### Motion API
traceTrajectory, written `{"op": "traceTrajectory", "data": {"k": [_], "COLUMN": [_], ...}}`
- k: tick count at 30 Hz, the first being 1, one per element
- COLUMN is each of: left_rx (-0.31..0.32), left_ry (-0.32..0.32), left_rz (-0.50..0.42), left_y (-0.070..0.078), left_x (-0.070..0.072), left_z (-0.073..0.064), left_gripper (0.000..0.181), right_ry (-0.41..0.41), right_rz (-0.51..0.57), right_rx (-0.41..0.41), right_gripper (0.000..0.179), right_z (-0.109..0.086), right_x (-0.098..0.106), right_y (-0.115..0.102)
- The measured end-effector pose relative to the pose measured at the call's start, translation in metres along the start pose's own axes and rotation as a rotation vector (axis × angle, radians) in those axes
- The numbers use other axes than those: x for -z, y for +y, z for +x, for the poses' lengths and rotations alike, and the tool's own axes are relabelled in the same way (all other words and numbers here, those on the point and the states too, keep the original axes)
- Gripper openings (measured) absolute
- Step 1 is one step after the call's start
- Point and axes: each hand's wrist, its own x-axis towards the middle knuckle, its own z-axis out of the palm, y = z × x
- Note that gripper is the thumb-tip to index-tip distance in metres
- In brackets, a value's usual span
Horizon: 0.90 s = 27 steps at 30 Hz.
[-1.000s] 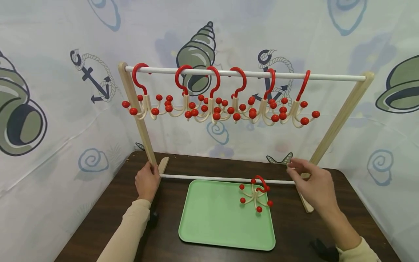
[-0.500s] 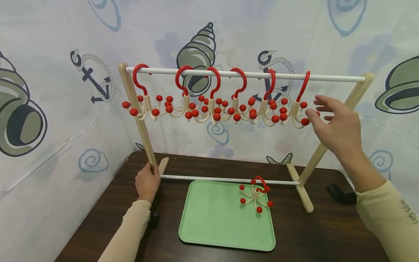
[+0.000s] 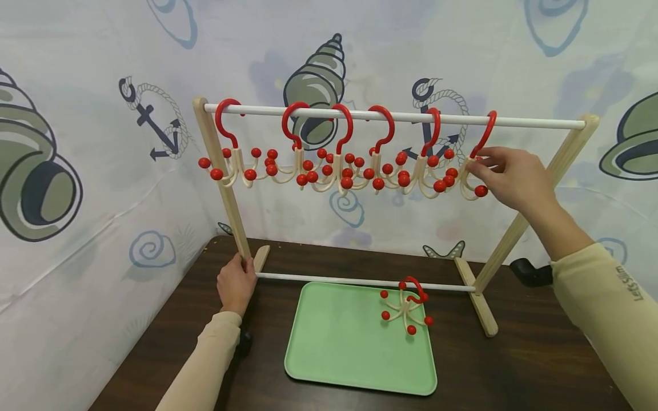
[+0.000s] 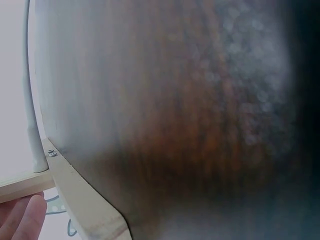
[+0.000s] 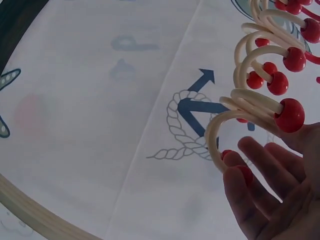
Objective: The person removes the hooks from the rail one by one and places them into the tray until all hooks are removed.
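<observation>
My left hand grips the foot of the left wooden post of a rack; its fingertips show behind the wood in the left wrist view. At the rack's right end, my right hand pinches the cream stem of the last hanger. This hanger has a red hook over the white top rod and curved arms tipped with red balls, seen close in the right wrist view, where the other fingers are spread beneath. Another such hanger lies on a green tray.
Several similar hangers, such as the leftmost one, hang along the rod with their arms close together. A white lower rod runs behind the tray. The right post stands beside my right forearm. Patterned cloth closes the back.
My right hand has risen from beside the right post's lower part to the rightmost hanger and taken its stem. The left hand stays on the post. The head view has shifted slightly.
</observation>
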Motion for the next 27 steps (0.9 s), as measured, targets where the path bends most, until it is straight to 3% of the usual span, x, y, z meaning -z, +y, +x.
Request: {"op": "traceTrajectory", "data": {"k": [4, 11, 27], "left_rx": [-0.002, 0.013, 0.013], "left_ry": [0.001, -0.01, -0.002], "left_rz": [0.003, 0.012, 0.014], "left_y": [0.0, 0.0, -0.001], "left_x": [0.0, -0.002, -0.001], "left_z": [0.0, 0.001, 0.001], "left_gripper": [0.016, 0.017, 0.018], "right_ry": [-0.021, 0.025, 0.175], "right_rz": [0.06, 0.036, -0.012], "right_rx": [-0.021, -0.002, -0.035], "right_gripper": [0.063, 0.054, 0.048], "right_z": [0.001, -0.003, -0.025], "right_x": [-0.002, -0.001, 0.033], "right_y": [0.0, -0.006, -0.009]}}
